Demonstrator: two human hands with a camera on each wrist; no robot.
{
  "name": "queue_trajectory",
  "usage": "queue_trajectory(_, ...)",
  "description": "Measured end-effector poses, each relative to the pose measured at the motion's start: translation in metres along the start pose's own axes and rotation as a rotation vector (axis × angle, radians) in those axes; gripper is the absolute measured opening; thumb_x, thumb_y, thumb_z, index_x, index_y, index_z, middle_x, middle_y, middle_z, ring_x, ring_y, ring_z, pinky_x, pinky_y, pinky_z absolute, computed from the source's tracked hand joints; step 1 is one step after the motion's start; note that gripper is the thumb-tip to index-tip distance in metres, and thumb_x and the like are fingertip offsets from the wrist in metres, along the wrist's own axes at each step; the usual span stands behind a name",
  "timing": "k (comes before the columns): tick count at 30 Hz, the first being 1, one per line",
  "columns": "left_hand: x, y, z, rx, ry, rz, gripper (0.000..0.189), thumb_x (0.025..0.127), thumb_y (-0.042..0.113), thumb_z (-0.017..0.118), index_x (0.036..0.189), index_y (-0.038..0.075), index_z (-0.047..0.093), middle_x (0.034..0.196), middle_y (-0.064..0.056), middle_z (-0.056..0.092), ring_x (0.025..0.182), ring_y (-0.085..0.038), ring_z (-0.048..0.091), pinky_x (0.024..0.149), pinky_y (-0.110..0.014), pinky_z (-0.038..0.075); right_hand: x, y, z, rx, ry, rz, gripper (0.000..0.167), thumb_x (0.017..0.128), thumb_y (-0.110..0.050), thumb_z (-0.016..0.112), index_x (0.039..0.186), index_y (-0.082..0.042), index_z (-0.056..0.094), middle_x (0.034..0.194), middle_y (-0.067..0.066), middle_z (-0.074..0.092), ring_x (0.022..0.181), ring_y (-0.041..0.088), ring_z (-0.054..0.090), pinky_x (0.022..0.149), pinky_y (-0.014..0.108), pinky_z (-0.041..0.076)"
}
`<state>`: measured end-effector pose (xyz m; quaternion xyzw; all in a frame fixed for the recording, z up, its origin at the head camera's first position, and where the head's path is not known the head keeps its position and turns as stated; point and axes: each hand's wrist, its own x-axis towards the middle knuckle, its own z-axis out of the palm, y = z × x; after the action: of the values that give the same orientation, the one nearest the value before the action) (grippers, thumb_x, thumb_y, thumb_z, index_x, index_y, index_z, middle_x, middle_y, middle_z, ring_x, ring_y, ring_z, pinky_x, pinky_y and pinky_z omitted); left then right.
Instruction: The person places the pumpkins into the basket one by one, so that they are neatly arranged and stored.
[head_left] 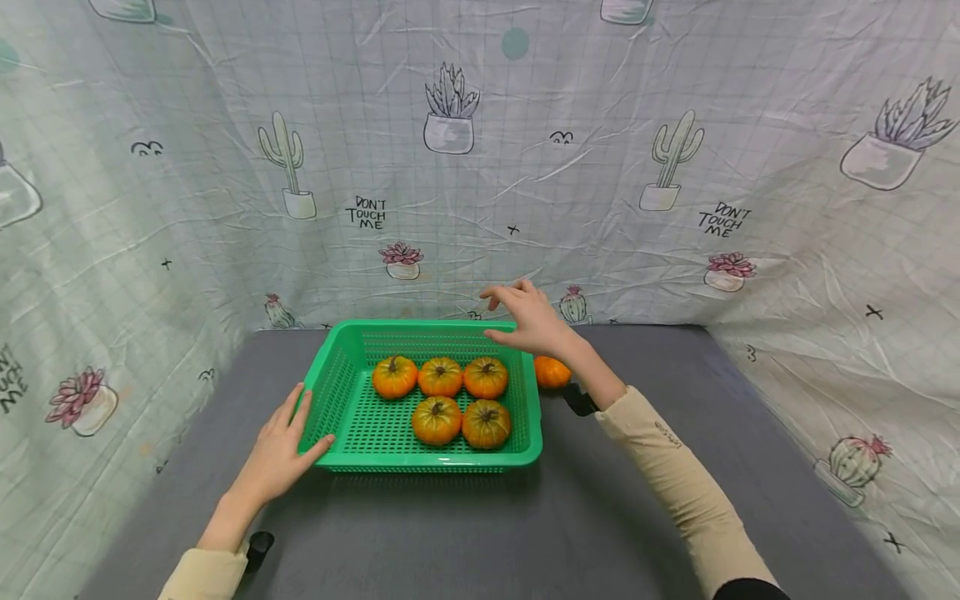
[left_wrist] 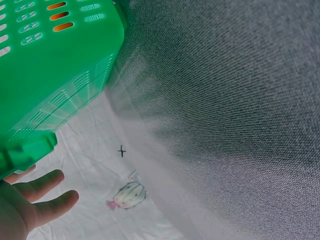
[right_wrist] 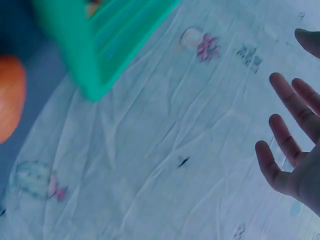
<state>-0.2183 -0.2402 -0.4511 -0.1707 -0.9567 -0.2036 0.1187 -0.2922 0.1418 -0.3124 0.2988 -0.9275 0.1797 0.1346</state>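
Observation:
A green plastic basket (head_left: 427, 458) holds several small orange-green pumpkins (head_left: 486, 423), set in two rows towards its right side. My left hand (head_left: 276, 454) lies at the basket's left rim, thumb over the front corner; in the left wrist view its spread fingers (left_wrist: 55, 207) are beside the green wall. Over the basket's back right corner hovers my right hand (head_left: 531, 319), fingers loosely spread and holding nothing. Another orange pumpkin (head_left: 552, 372) sits on the table just outside the right wall, partly hidden by the right forearm; it also shows blurred in the right wrist view.
The basket stands on a dark grey table (head_left: 420, 533). A pale cloth (head_left: 517, 183) printed with cactus drawings hangs behind and along both sides. A black wrist strap piece (head_left: 579, 400) is under the right wrist, near the outside pumpkin.

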Motion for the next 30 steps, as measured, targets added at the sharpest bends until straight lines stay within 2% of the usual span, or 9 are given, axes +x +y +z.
queue_trajectory(9, -0.003, 0.004, -0.001, -0.024, 0.048, 0.011, 0.079, 0.087, 0.043, 0.051, 0.143, 0.000, 0.014, 0.148, -0.021, 0.011, 0.123, -0.051, 0.024, 0.089, -0.066, 0.023, -0.035, 0.040, -0.003, -0.047, 0.104, -0.008, 0.044, 0.081, -0.023, 0.065, 0.121, -0.014, 0.051, 0.101, 0.001, 0.061, 0.092, 0.020, 0.040, 0.078, 0.040, 0.033)
queue_trajectory(13, -0.002, 0.003, -0.001, -0.021, 0.044, 0.010, 0.078, 0.088, 0.041, 0.051, 0.142, -0.001, 0.014, 0.148, -0.020, 0.010, 0.123, -0.051, 0.024, 0.089, -0.066, 0.023, -0.046, 0.058, 0.003, -0.084, 0.138, -0.016, 0.039, 0.081, -0.020, 0.065, 0.117, -0.011, 0.054, 0.103, 0.006, 0.063, 0.091, 0.022, 0.041, 0.077, 0.038, 0.034)
queue_trajectory(16, -0.001, 0.002, -0.001, -0.010, 0.027, 0.005, 0.078, 0.088, 0.040, 0.051, 0.142, -0.003, 0.015, 0.148, -0.022, 0.010, 0.123, -0.052, 0.024, 0.089, -0.067, 0.022, -0.054, 0.072, 0.010, -0.130, 0.145, -0.011, 0.036, 0.082, -0.019, 0.064, 0.115, -0.009, 0.056, 0.105, 0.008, 0.062, 0.090, 0.023, 0.042, 0.077, 0.037, 0.035)
queue_trajectory(22, -0.001, 0.004, -0.002, -0.003, 0.013, -0.004, 0.078, 0.087, 0.039, 0.052, 0.142, -0.003, 0.015, 0.147, -0.024, 0.012, 0.124, -0.051, 0.023, 0.091, -0.066, 0.024, -0.065, 0.093, 0.025, -0.170, 0.150, 0.019, 0.037, 0.082, -0.019, 0.063, 0.115, -0.007, 0.056, 0.111, 0.012, 0.059, 0.096, 0.028, 0.042, 0.081, 0.046, 0.036)
queue_trajectory(26, -0.001, 0.004, -0.003, -0.010, 0.007, -0.012, 0.078, 0.087, 0.039, 0.052, 0.142, -0.003, 0.015, 0.148, -0.023, 0.010, 0.125, -0.050, 0.022, 0.092, -0.066, 0.023, -0.070, 0.105, 0.035, -0.159, 0.138, 0.071, 0.040, 0.083, -0.021, 0.062, 0.119, -0.007, 0.053, 0.115, 0.013, 0.056, 0.098, 0.030, 0.041, 0.083, 0.049, 0.035)
queue_trajectory(30, -0.001, 0.003, -0.002, -0.013, 0.009, -0.014, 0.078, 0.087, 0.039, 0.052, 0.142, -0.002, 0.015, 0.148, -0.022, 0.009, 0.126, -0.050, 0.022, 0.092, -0.066, 0.023, -0.074, 0.116, 0.045, -0.150, 0.113, 0.134, 0.043, 0.085, -0.025, 0.059, 0.124, -0.009, 0.049, 0.120, 0.012, 0.053, 0.103, 0.030, 0.040, 0.080, 0.047, 0.035)
